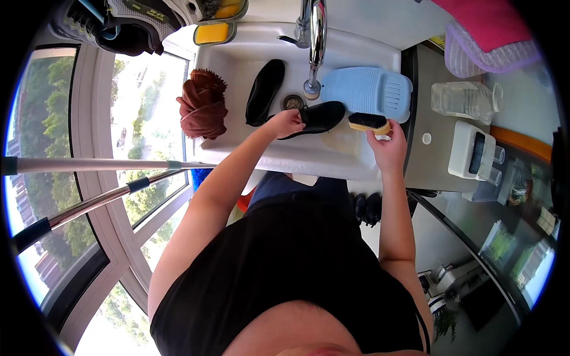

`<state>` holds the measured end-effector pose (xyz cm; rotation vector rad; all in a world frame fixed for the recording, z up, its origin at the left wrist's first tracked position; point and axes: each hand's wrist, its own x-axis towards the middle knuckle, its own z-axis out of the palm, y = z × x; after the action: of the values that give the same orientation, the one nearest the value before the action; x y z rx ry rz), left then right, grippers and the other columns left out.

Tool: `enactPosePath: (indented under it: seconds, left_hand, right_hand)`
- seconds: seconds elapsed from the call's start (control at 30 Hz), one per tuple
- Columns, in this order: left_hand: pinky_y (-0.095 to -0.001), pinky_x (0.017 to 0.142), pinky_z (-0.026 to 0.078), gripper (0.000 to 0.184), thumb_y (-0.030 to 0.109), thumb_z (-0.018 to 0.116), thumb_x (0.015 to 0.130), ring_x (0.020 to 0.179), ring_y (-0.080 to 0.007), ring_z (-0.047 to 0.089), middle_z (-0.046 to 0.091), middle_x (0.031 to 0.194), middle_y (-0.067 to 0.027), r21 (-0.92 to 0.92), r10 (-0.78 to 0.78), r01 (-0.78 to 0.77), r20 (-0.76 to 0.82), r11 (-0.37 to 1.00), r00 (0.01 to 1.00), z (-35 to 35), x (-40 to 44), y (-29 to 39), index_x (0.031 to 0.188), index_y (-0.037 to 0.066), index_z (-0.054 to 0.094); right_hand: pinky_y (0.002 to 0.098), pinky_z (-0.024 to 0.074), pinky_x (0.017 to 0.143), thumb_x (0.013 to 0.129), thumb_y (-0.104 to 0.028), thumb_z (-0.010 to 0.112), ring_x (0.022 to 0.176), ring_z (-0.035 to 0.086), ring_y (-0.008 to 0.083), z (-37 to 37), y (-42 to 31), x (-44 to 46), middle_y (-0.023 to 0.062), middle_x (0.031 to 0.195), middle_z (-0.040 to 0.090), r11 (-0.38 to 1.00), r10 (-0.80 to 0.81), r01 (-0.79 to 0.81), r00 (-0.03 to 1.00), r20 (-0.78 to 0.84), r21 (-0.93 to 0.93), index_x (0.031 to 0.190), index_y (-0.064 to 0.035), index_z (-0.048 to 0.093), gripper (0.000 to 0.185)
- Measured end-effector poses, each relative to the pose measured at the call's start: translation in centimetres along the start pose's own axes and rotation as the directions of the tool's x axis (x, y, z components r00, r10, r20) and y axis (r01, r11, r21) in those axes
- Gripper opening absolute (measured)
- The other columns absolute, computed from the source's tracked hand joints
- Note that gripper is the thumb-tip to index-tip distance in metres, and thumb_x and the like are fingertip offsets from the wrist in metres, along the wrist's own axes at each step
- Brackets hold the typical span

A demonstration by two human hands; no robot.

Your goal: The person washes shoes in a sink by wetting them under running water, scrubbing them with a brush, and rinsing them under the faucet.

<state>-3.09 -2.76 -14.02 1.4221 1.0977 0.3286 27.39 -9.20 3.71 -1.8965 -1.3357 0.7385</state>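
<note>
In the white sink (233, 44) lie two black shoes. My left hand (287, 123) pinches the heel end of the nearer shoe (323, 117), which lies sideways below the drain. The other shoe (265, 89) rests untouched to the left of the drain, toe away from me. My right hand (389, 142) is closed on a brush (368, 122) with dark bristles facing up and a yellowish body. The brush is just below a light blue washboard (371, 89), to the right of the shoe, apart from it.
The faucet (316, 53) hangs over the sink's middle. A brown cloth (203, 104) drapes over the left rim, and a yellow sponge (212, 34) sits at the back left corner. Poles (101, 166) cross on the left. A clear plastic container (463, 99) stands on the right counter.
</note>
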Motion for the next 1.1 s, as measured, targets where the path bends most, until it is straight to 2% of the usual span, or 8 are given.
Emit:
enactPosePath:
  seconds: [0.07,0.13,0.27,0.47,0.67,0.73,1.03,1.1]
  left_hand:
    - [-0.0333,0.08,0.054,0.024,0.025,0.069,0.085,0.088,-0.0273,0.07,0.072,0.09,-0.0148,0.032,-0.061,0.057,0.121,0.998,0.991,0.4,-0.2,0.1,0.093,0.002,0.066]
    - [-0.0275,0.082,0.054,0.02,0.02,0.071,0.087,0.088,-0.0156,0.07,0.074,0.092,-0.007,0.508,-0.185,0.059,0.203,0.86,0.962,0.1,-1.2,2.9,0.096,0.003,0.072]
    - [-0.0276,0.082,0.054,0.018,0.019,0.068,0.09,0.091,-0.0134,0.071,0.076,0.099,-0.0045,0.559,-0.195,0.018,0.259,0.829,0.946,-1.6,-2.9,3.6,0.096,0.004,0.075]
    - [-0.0322,0.088,0.054,0.037,0.036,0.061,0.099,0.102,-0.0174,0.07,0.075,0.109,-0.0082,-0.348,-0.189,0.255,0.213,0.902,0.959,-3.0,-3.6,2.8,0.107,0.001,0.073]
    - [-0.0407,0.098,0.05,0.052,0.044,0.039,0.105,0.121,-0.0216,0.061,0.064,0.134,-0.0079,-0.927,-0.301,0.318,0.252,0.196,0.92,-4.2,0.4,1.2,0.131,0.005,0.06]
    - [-0.0419,0.099,0.049,0.041,0.034,0.044,0.105,0.123,-0.0206,0.059,0.063,0.134,-0.0068,-0.931,-0.285,0.29,0.223,0.222,0.932,-4.5,1.3,0.3,0.13,0.006,0.061]
    - [-0.0352,0.087,0.053,0.024,0.027,0.069,0.091,0.103,-0.017,0.068,0.074,0.11,-0.0039,-0.535,-0.507,0.364,-0.144,0.762,0.85,-3.5,3.5,-0.5,0.106,0.009,0.075]
    - [-0.0351,0.082,0.055,0.023,0.03,0.079,0.079,0.094,-0.0202,0.071,0.075,0.095,-0.008,0.069,-0.451,0.507,-0.365,0.859,0.814,-3.1,4.0,-0.1,0.092,0.01,0.078]
  right_hand:
    - [0.0303,0.0604,0.07,0.077,-0.017,0.083,0.096,0.069,0.0193,-0.1,0.1,-0.5,0.0147,0.107,0.067,1.0,0.008,-0.008,1.0,-0.014,-0.01,0.118,0.0056,0.059,0.052]
    - [0.0309,0.0603,0.071,0.077,-0.018,0.083,0.095,0.069,0.0203,-0.1,1.0,-0.7,0.015,0.107,0.068,0.999,0.002,-0.003,1.0,-0.023,-0.042,0.118,0.0056,0.059,0.053]
    - [0.0328,0.0596,0.075,0.075,-0.022,0.084,0.094,0.07,0.0234,0.0,1.4,-0.9,0.0159,0.106,0.068,0.997,0.014,-0.016,1.0,-0.027,-0.078,0.117,0.0053,0.06,0.056]
    - [0.0343,0.058,0.077,0.075,-0.023,0.084,0.094,0.07,0.0245,0.5,1.5,-0.7,0.0158,0.106,0.069,0.995,0.054,-0.056,0.998,-0.018,-0.078,0.116,0.0041,0.061,0.055]
    - [0.0345,0.0571,0.077,0.075,-0.024,0.084,0.092,0.07,0.0239,1.2,1.9,-0.3,0.0154,0.104,0.069,0.994,0.043,-0.042,0.999,0.007,-0.098,0.116,0.0037,0.061,0.054]
    - [0.0345,0.0571,0.077,0.075,-0.023,0.084,0.091,0.07,0.0239,1.2,1.8,-0.1,0.0154,0.104,0.069,0.995,0.039,-0.037,0.999,0.013,-0.095,0.116,0.0036,0.061,0.054]
    - [0.0342,0.0567,0.077,0.074,-0.022,0.084,0.091,0.07,0.0238,1.3,2.9,0.9,0.0142,0.103,0.069,0.998,0.026,-0.024,0.999,0.027,-0.057,0.115,0.0019,0.062,0.052]
    - [0.0342,0.0564,0.077,0.074,-0.022,0.085,0.091,0.07,0.0238,1.4,3.0,1.0,0.0139,0.103,0.07,0.999,0.027,-0.026,0.999,0.038,-0.046,0.115,0.0016,0.062,0.052]
